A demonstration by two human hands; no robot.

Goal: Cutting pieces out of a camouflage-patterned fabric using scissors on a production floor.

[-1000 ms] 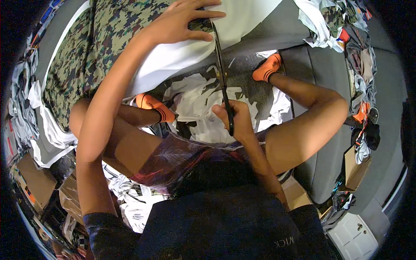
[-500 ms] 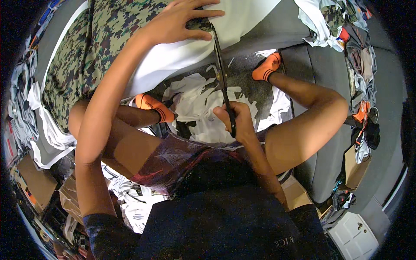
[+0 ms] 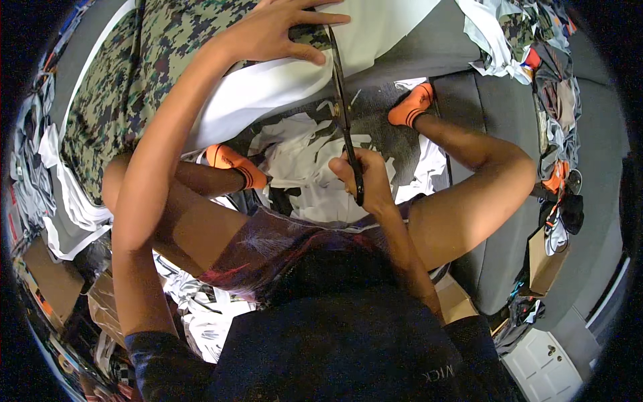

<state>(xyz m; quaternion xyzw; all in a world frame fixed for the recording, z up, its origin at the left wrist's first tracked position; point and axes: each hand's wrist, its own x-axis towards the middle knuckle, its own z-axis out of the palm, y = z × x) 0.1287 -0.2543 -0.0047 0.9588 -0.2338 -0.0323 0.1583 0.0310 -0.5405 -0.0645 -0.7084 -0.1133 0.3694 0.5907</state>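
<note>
Steadily guide the black scissors [image 3: 346, 122], gripped in your right hand [image 3: 370, 182], along the camouflage fabric [image 3: 191, 30] ahead; your splayed left hand [image 3: 266, 32] rests on it, so mind that thumb [image 3: 308, 52].

Head-worn fisheye, looking down, close up (dark rim, unclear)

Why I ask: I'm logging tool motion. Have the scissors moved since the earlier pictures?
Yes, slightly: the scissors in the right hand have edged forward, toward the picture's top, judged against the white scraps on the floor.
</note>
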